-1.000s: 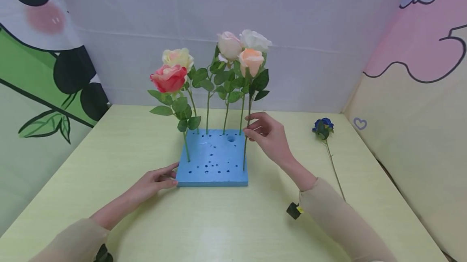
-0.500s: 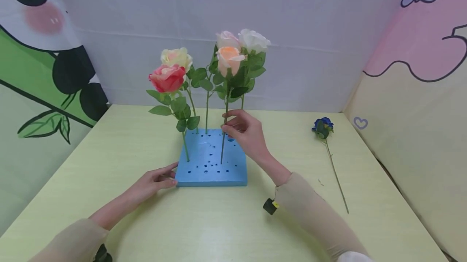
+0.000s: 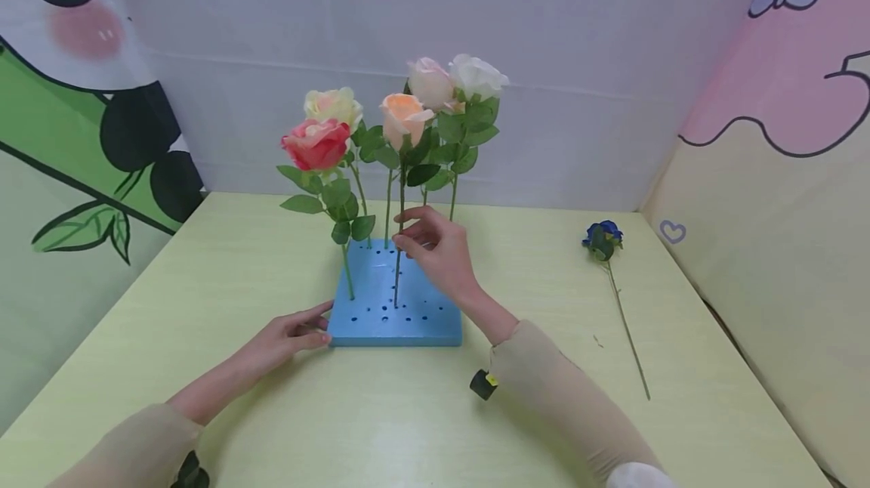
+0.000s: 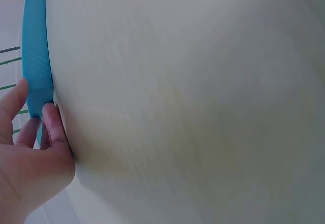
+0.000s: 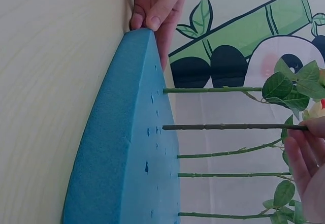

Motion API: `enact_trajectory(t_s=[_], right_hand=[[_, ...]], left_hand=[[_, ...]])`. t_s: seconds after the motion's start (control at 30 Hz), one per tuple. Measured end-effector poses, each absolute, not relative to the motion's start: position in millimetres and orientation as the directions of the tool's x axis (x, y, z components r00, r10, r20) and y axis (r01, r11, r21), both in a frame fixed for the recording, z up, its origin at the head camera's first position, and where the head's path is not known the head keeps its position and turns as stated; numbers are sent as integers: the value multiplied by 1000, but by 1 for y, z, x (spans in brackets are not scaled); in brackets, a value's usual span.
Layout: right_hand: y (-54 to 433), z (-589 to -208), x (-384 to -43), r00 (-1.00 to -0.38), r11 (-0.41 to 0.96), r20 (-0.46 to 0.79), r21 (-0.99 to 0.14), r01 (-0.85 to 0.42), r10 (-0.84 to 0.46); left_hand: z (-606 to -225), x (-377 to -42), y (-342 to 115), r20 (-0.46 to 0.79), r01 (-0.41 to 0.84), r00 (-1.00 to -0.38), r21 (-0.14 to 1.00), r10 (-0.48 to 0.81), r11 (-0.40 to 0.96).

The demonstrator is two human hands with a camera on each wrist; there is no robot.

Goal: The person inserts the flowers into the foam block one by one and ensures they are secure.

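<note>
My right hand (image 3: pixel 438 250) pinches the stem of a peach rose (image 3: pixel 404 119) between thumb and fingertips, holding it upright. In the right wrist view the lower end of its dark stem (image 5: pixel 228 127) is right at the holed face of a blue foam block (image 5: pixel 101 132). My left hand (image 3: pixel 288 341) grips that block's near left corner, thumb at the front and fingers along the side. Standing in the block are a red-pink rose (image 3: pixel 316 144), a pale yellow rose (image 3: pixel 334 106), a pale pink rose (image 3: pixel 430 82) and a white rose (image 3: pixel 479 76).
A blue rose (image 3: pixel 603 239) lies on the table (image 3: pixel 381 420) to the right, its stem pointing toward me. A small scrap (image 3: pixel 597 341) lies near it. A pale curtain (image 3: pixel 578 95) hangs behind, with painted panels at both sides.
My right hand has carried the peach rose leftward, from the block's right edge to over its middle. The left hand stays at the corner.
</note>
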State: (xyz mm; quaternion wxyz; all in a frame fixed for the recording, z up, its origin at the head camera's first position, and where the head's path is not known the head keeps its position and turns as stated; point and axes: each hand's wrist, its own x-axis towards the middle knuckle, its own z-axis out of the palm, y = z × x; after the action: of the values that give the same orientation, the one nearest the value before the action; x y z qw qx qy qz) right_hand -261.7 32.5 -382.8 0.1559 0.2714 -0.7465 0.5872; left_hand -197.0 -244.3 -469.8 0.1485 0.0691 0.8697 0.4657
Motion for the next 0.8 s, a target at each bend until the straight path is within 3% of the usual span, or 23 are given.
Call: enact_trajectory(t_s=[0.8], right_hand=[[34,-394,-261,-814,278,463,-779,-563,-350]], left_hand=[[-469,-196,-244,-184,-12,-949,833,256,554]])
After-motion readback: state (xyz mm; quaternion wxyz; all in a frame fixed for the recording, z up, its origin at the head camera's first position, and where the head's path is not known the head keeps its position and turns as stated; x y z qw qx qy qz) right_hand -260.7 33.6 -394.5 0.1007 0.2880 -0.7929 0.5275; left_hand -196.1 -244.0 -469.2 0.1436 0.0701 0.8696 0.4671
